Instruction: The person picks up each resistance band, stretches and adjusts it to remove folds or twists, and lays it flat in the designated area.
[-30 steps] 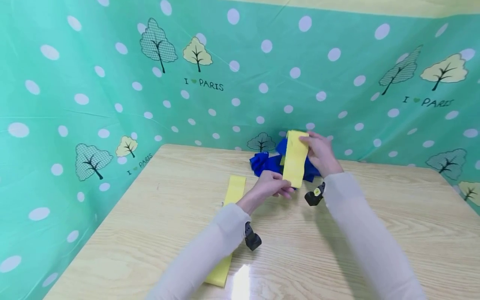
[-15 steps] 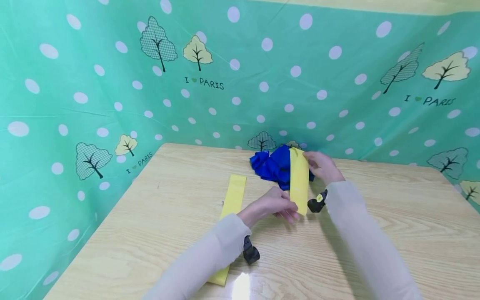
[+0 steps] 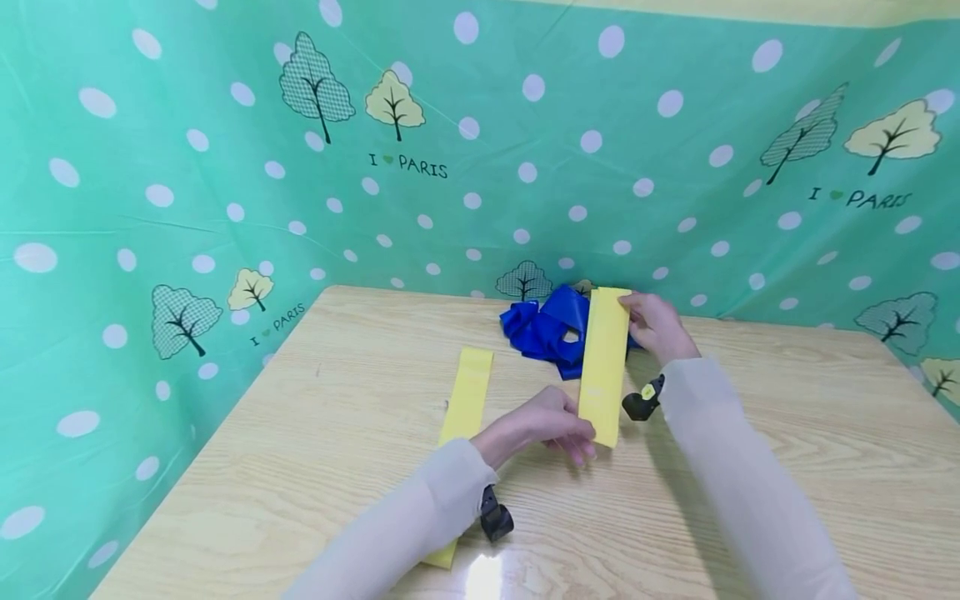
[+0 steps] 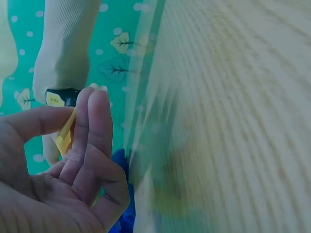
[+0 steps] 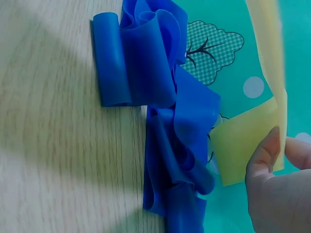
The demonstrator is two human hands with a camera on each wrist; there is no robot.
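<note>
A folded yellow elastic band [image 3: 604,362] is stretched lengthwise between my two hands above the table. My left hand [image 3: 551,419] pinches its near end between thumb and fingers; the left wrist view shows the yellow band [image 4: 67,132] edge-on there. At the far end, my right hand [image 3: 657,327] grips the band's right edge. In the right wrist view, the thumb presses the yellow band [image 5: 243,141] against the fingers, and a loose flap hangs beside the grip. Behind the held band lies a crumpled blue elastic band [image 3: 534,337], partly hidden by it.
A second yellow band [image 3: 469,387], laid out flat, extends toward the near edge, partly under my left forearm. The wooden table [image 3: 360,400] meets a green dotted cloth [image 3: 450,225] at the back. Each wrist wears a black camera.
The yellow band has come down and toward me from over the blue heap, and it now appears longer and straighter. My left hand has moved nearer to me, and both hands keep their grip.
</note>
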